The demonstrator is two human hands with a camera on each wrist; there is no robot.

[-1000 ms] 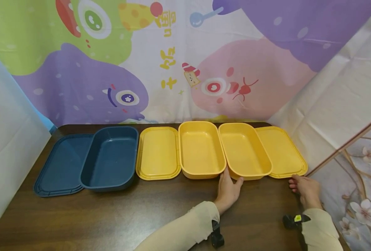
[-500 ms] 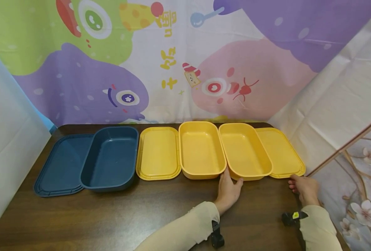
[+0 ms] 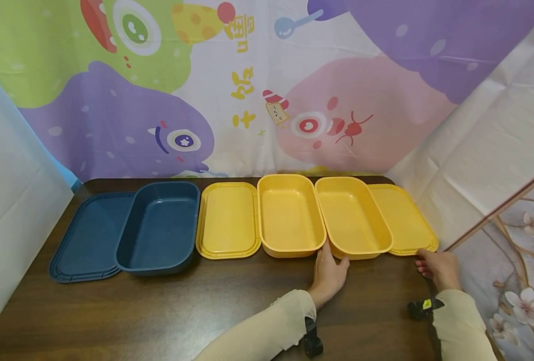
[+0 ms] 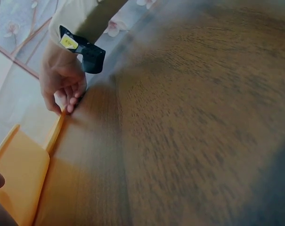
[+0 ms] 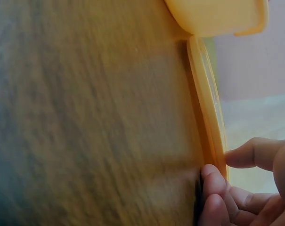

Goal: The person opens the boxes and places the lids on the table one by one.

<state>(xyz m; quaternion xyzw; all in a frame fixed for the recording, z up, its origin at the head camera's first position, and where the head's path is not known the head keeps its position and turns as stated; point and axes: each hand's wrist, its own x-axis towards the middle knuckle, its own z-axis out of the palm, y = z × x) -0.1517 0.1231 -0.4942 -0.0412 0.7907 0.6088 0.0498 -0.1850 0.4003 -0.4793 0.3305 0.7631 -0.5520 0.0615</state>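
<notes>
In the head view, my left hand (image 3: 328, 275) reaches to the near edge of two yellow boxes. Its fingers lie at the gap between the left yellow box (image 3: 291, 215) and the right yellow box (image 3: 354, 215). Its thumb touches the right box's front, and the fingertips are hidden. My right hand (image 3: 441, 268) pinches the near right corner of a yellow lid (image 3: 406, 220). In the right wrist view the thumb (image 5: 243, 155) lies on top of that lid's rim, with fingers below. The right box covers the lid's left side.
Left of the boxes lie another yellow lid (image 3: 228, 220), a dark blue box (image 3: 160, 230) and a dark blue lid (image 3: 88, 240), partly covered by its box. All stand along the back of the brown table (image 3: 167, 316). A white curtain (image 3: 479, 150) borders the right side.
The right yellow lid has slid slightly left, further behind the right yellow box, with my right hand on its corner. My left hand and the boxes have hardly moved.
</notes>
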